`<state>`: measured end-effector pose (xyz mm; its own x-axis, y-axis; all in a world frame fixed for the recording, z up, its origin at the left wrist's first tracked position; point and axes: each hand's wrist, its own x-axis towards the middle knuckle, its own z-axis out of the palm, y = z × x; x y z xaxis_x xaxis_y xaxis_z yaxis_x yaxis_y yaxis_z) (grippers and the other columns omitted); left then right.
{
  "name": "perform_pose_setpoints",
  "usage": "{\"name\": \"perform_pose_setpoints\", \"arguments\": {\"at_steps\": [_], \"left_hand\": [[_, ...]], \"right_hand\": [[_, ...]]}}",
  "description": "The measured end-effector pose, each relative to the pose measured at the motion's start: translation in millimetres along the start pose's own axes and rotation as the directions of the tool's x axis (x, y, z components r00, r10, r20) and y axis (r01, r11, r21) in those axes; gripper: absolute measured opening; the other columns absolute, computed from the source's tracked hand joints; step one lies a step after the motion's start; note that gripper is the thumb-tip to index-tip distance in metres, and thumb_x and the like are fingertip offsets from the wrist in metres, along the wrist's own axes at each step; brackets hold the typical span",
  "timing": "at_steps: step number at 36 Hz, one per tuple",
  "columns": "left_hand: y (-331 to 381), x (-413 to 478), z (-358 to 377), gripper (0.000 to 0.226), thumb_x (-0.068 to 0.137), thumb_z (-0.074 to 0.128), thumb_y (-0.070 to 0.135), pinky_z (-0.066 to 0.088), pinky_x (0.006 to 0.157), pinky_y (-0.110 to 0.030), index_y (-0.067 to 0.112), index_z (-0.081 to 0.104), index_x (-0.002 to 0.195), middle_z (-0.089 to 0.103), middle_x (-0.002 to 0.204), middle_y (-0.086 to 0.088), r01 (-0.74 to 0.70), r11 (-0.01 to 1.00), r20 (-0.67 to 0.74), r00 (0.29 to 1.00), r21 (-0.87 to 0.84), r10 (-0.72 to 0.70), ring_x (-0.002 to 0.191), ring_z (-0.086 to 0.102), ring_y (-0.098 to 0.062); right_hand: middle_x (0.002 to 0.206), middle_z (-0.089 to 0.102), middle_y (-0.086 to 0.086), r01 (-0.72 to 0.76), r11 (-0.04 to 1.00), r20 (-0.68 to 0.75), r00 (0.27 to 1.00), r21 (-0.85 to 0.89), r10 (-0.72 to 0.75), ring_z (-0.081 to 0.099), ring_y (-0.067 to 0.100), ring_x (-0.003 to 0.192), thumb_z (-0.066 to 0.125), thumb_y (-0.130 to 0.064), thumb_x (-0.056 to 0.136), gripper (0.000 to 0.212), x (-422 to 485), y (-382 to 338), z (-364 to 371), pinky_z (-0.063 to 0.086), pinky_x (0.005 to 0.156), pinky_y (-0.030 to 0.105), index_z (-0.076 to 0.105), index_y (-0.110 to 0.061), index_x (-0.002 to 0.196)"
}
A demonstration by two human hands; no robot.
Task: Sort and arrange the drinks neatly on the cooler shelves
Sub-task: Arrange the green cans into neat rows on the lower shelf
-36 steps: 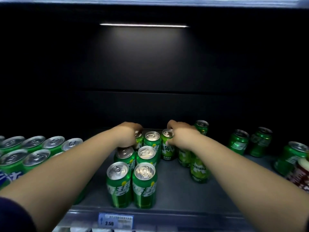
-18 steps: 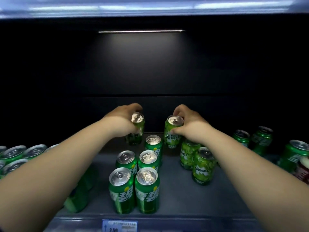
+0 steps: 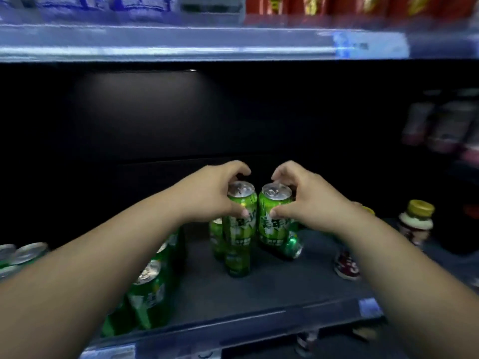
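The left hand (image 3: 210,195) clasps the left green can (image 3: 242,218) and the right hand (image 3: 308,203) the right green can (image 3: 274,221), fingers (image 3: 233,168) curled near the rims, holding both upright side by side above the cooler shelf (image 3: 259,288), likely to set them down together.

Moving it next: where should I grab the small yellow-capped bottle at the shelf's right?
Probably grip the small yellow-capped bottle round its body just under the cap, coming from the front: it stands upright, and its front side looks unobstructed.
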<state>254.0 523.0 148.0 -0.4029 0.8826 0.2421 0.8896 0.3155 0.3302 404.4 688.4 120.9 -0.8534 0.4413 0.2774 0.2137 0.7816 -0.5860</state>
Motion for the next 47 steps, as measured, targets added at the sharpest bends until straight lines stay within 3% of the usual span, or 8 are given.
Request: {"name": "perform_pose_setpoints", "arguments": {"at_steps": [3, 9, 17, 23, 26, 29, 37, 47], "left_hand": [[22.2, 10.4, 34.1, 0.082, 0.068, 0.087, 0.041, 0.053, 0.090, -0.032, 0.036, 0.045, 0.138, 0.060, 0.127, 0.007, -0.002, 1.000, 0.072, 0.997, -0.020, 0.003, 0.105, 0.061, -0.009], [48.8, 27.1, 100.4, 0.082, 0.067, 0.086, 0.043, 0.052, 0.093, -0.036, 0.035, 0.044, 0.136, 0.060, 0.129, 0.008, -0.001, 1.000, 0.171, 0.985, 0.025, -0.003, 0.109, 0.061, -0.014], [58.9, 24.5, 150.4, 0.072, 0.070, 0.085, 0.036, 0.049, 0.086, -0.031, 0.033, 0.046, 0.131, 0.059, 0.119, 0.006, 0.076, 0.997, 0.183, 0.980, 0.007, -0.076, 0.105, 0.058, -0.015], [60.7, 10.5, 165.9, 0.070, 0.075, 0.082, 0.033, 0.049, 0.094, -0.031, 0.028, 0.046, 0.135, 0.061, 0.124, 0.001, 0.087, 0.995, 0.091, 0.992, -0.044, -0.082, 0.110, 0.058, -0.014], [60.8, 4.4, 164.9, 0.076, 0.075, 0.083, 0.033, 0.045, 0.097, -0.027, 0.026, 0.045, 0.140, 0.058, 0.130, 0.000, 0.091, 0.994, 0.071, 0.994, -0.066, -0.086, 0.115, 0.055, -0.013], [56.5, -2.6, 159.0, 0.077, 0.075, 0.084, 0.035, 0.040, 0.101, -0.024, 0.025, 0.046, 0.141, 0.054, 0.134, 0.001, 0.088, 0.994, 0.066, 0.994, -0.059, -0.085, 0.122, 0.051, -0.014], [16.7, -23.0, 109.6, 0.052, 0.075, 0.082, 0.034, 0.044, 0.097, -0.028, 0.025, 0.064, 0.123, 0.062, 0.121, 0.000, 0.148, 0.985, -0.019, 0.989, 0.084, -0.147, 0.113, 0.057, -0.016], [-77.6, -41.3, 42.5, 0.051, 0.076, 0.082, 0.035, 0.049, 0.093, -0.032, 0.031, 0.063, 0.123, 0.061, 0.119, 0.008, 0.313, 0.933, -0.039, 0.950, 0.177, -0.311, 0.111, 0.058, -0.014]], "right_hand": [[0.110, 0.065, -0.009, -0.043, 0.992, 0.035, 0.998, -0.115, 0.047, 0.065, 0.016, 0.102, 0.087, -0.041, 0.063, 0.059, -23.2, 31.2, -8.0, 0.057, 0.085, 0.047, 0.044, -0.044, 0.102], [0.089, 0.062, -0.003, -0.097, 0.965, 0.120, 0.984, -0.243, 0.129, 0.062, 0.020, 0.077, 0.083, -0.037, 0.073, 0.052, -53.7, 86.1, -4.1, 0.056, 0.072, 0.048, 0.038, -0.039, 0.099], [0.110, 0.056, -0.008, -0.070, 0.976, 0.126, 0.987, -0.205, 0.097, 0.057, 0.018, 0.093, 0.075, -0.033, 0.085, 0.039, -70.2, 118.4, 11.4, 0.053, 0.080, 0.043, 0.042, -0.032, 0.105], [0.112, 0.056, -0.006, -0.049, 0.977, 0.127, 0.989, -0.206, 0.077, 0.056, 0.018, 0.096, 0.075, -0.035, 0.087, 0.040, -71.8, 121.7, 8.3, 0.049, 0.077, 0.037, 0.044, -0.029, 0.112], [0.117, 0.059, -0.002, -0.029, 0.972, 0.151, 0.986, -0.233, 0.065, 0.055, 0.016, 0.092, 0.075, -0.033, 0.086, 0.046, -69.2, 121.1, 6.7, 0.047, 0.075, 0.035, 0.044, -0.028, 0.121], [0.130, 0.056, -0.003, -0.006, 0.973, 0.160, 0.986, -0.232, 0.044, 0.056, 0.016, 0.105, 0.077, -0.035, 0.084, 0.059, -66.0, 116.7, 3.2, 0.050, 0.085, 0.036, 0.044, -0.028, 0.132], [0.145, 0.047, -0.010, 0.109, 0.972, 0.137, 0.987, -0.206, -0.081, 0.051, 0.013, 0.118, 0.075, -0.039, 0.087, 0.058, -48.4, 84.9, 9.9, 0.045, 0.088, 0.031, 0.047, -0.031, 0.137], [0.133, 0.058, -0.008, 0.120, 0.971, 0.174, 0.981, -0.207, -0.084, 0.057, 0.016, 0.115, 0.079, -0.048, 0.078, 0.057, 1.6, 39.2, 56.4, 0.052, 0.096, 0.042, 0.054, -0.034, 0.127]]}}
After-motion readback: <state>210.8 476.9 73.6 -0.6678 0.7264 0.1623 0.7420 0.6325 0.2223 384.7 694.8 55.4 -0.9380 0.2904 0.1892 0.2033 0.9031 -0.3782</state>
